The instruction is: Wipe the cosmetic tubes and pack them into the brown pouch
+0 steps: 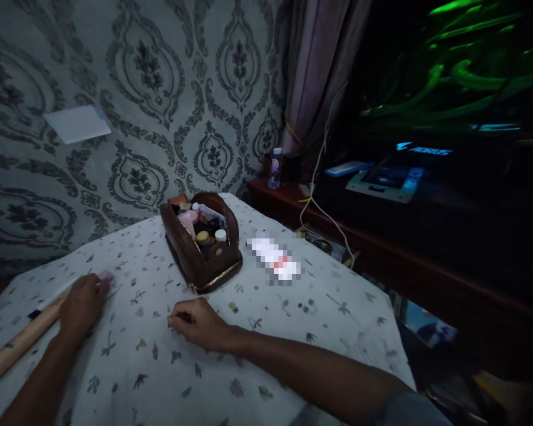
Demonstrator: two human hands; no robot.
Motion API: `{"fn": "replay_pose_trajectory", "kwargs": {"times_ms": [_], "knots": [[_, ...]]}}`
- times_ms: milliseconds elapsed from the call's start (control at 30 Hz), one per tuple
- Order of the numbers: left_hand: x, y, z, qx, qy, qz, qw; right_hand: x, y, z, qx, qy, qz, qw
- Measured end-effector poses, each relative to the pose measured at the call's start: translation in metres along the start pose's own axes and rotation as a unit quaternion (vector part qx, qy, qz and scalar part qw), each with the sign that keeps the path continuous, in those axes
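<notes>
the left hand (83,305) lies on top of a long wooden stick (18,343) near the left edge of the tabletop (337,319), with its fingers bent over it. i cannot tell if it grips. a pink tip (105,276) peeks out past the fingers. the right hand (199,322) rests mid-table, fingers curled in, with nothing to see in it. a brown pouch (224,260) stands open just behind it, near the far edge, full of little pots.
</notes>
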State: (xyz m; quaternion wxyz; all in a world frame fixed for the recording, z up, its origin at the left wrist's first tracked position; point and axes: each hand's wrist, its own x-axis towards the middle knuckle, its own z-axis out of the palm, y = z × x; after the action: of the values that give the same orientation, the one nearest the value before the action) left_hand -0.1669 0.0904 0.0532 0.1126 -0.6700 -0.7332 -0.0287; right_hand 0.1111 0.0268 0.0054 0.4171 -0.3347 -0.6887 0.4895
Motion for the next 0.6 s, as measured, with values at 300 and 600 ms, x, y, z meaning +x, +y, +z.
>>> {"fn": "replay_pose_trajectory", "kwargs": {"times_ms": [300, 600], "knots": [[-0.03, 0.007, 0.018, -0.198, 0.064, 0.092, 0.974, 0.0, 0.003, 0.001, -0.008, 0.008, -0.005, 1.0], [-0.105, 0.078, -0.003, -0.433, -0.01, 0.158, 0.887, 0.0, 0.015, 0.004, -0.117, 0.026, -0.035, 0.992]]}}
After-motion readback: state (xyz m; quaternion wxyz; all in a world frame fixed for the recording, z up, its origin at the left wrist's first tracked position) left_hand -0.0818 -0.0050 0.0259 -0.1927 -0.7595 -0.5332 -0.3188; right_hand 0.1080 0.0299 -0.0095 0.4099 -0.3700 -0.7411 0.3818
